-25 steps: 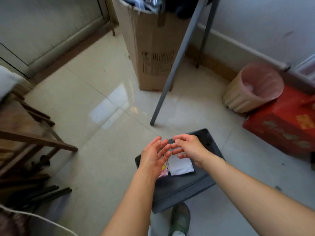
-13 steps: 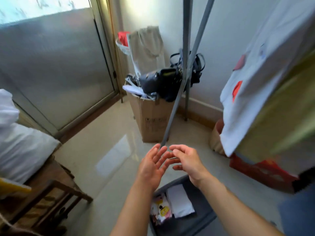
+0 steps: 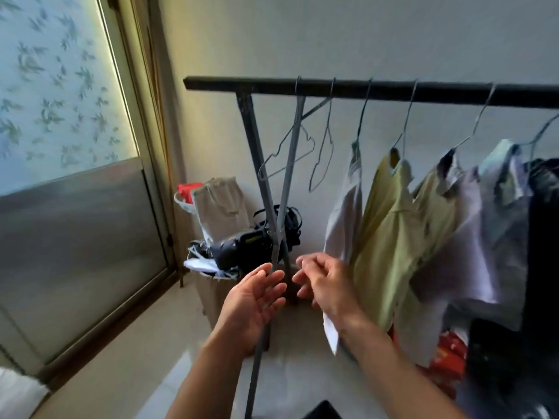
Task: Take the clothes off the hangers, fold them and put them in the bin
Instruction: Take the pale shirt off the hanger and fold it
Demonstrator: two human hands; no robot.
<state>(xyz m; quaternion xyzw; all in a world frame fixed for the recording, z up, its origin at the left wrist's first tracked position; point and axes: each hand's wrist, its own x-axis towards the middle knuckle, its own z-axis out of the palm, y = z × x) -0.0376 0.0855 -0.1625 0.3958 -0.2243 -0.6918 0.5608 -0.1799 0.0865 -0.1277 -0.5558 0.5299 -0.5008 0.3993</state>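
Clothes (image 3: 390,237) on wire hangers (image 3: 406,119), rack legs (image 3: 287,182) between loose, empty left hand (image 3: 251,303) and right hand (image 3: 329,285).

Both arms were bare: the left forearm (image 3: 196,373) and right forearm (image 3: 393,367) were uncovered up to the lower frame edge. The left grip (image 3: 252,303) and right grip (image 3: 328,287) were bare hands. Motion blur obscured finer finger detail.

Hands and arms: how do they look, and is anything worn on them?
The left hand and right hand are bare: no gloves, rings, watch or bracelet show. Both forearms are bare too; no sleeve is in view.
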